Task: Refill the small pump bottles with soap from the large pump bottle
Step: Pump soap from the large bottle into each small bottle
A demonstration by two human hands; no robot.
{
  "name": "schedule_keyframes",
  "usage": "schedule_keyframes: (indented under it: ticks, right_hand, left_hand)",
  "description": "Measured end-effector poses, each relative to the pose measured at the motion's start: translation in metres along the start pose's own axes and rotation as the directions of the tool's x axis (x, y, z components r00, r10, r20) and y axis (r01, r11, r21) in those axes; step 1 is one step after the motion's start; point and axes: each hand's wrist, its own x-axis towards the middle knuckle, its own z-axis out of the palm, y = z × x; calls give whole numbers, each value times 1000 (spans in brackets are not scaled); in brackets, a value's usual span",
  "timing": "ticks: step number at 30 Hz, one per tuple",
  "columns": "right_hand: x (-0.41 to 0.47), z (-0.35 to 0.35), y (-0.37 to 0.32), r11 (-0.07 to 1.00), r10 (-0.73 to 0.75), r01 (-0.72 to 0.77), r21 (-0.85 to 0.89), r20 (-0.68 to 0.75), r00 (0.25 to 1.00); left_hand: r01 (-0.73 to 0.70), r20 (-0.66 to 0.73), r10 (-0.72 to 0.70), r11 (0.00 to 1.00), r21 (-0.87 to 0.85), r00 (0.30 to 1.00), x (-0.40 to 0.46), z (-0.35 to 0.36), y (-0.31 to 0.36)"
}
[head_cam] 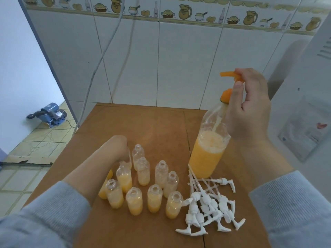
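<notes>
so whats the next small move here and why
Probably lift the small bottle that the left hand holds and bring its open mouth under the orange spout. The right hand is already on the large bottle's pump head, but nothing sits beneath the spout, and this bottle looks nearly empty next to its part-filled neighbours.

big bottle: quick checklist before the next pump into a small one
1. Right hand on the pump head: ok, fingers grip it.
2. Big bottle has soap left: ok, about half full.
3. Left hand holds a small bottle: ok, at the back of the group.
4. That small bottle under the spout: not ok, the spout is well to its right and above.
5. Small bottles open: ok, white pumps lie on the table.
6. Big bottle upright: not ok, it leans.
</notes>
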Motion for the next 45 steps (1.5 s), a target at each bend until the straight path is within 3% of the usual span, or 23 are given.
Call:
schedule_keyframes:
  ticks: [5, 9, 13, 15, 16, 17, 19, 21, 22, 23, 25, 27, 30, 32, 36, 45]
  right_hand:
    - [1, 1, 0, 1000, -4, 4, -14, 9, 1000]
    - [1, -1, 1, 1000, -13, 14, -25, 30, 999]
    - [1, -4, 0, 999, -22, 25, -48, 56, 998]
    - [1, -5, 0, 998, -31, 35, -59, 66, 997]
    - [2, -5, 0, 996, -38, 43, -74, 69, 997]
    - [2, -5, 0, 994, -45, 52, -96, 72, 996]
    - [3, -5, 1, 987, -60, 72, -146, 86, 995]
    - [4, -5, 3, 979, -70, 88, -185, 102, 992]
    - [4, -5, 5, 977, -76, 96, -192, 109, 991]
    - [4, -5, 6, 976, -83, 105, -193, 116, 990]
    - [6, -6, 7, 974, -105, 127, -188, 121, 987]
    - [9, -6, 7, 971, -128, 149, -187, 122, 984]
    - [10, -7, 8, 967, -133, 159, -201, 135, 982]
    - [9, -7, 9, 968, -131, 156, -197, 134, 982]
    - [8, -5, 10, 971, -127, 152, -185, 138, 982]
    - [7, -2, 9, 980, -104, 123, -155, 126, 987]
  left_hand:
    - [17, -112, -19, 1000, -16, 994, -6, -1, -3]
    - [-31, -307, -31, 980, -198, 951, -30, -22, -10]
    - [-141, -517, -88, 911, -388, 852, -63, -54, -22]
    - [-255, -616, -145, 820, -513, 774, -76, -67, -26]
    - [-360, -661, -196, 710, -605, 724, -82, -72, -24]
    - [-498, -684, -259, 521, -694, 683, -87, -76, -19]
    - [-722, -674, -334, -29, -691, 658, -92, -83, -5]
    - [-673, -612, -302, -467, -573, 731, -90, -87, 15]
    - [-593, -584, -235, -586, -553, 777, -88, -90, 26]
    - [-530, -569, -161, -625, -573, 806, -88, -92, 37]
    - [-524, -575, -52, -486, -699, 816, -90, -93, 60]
    - [-602, -621, 59, -186, -776, 782, -91, -89, 81]
    - [-714, -673, 242, 284, -640, 699, -85, -86, 101]
    - [-752, -692, 332, 452, -480, 642, -80, -86, 108]
    - [-810, -753, 367, 462, -362, 546, -79, -89, 116]
    - [-813, -731, 424, 493, -308, 534, -72, -92, 125]
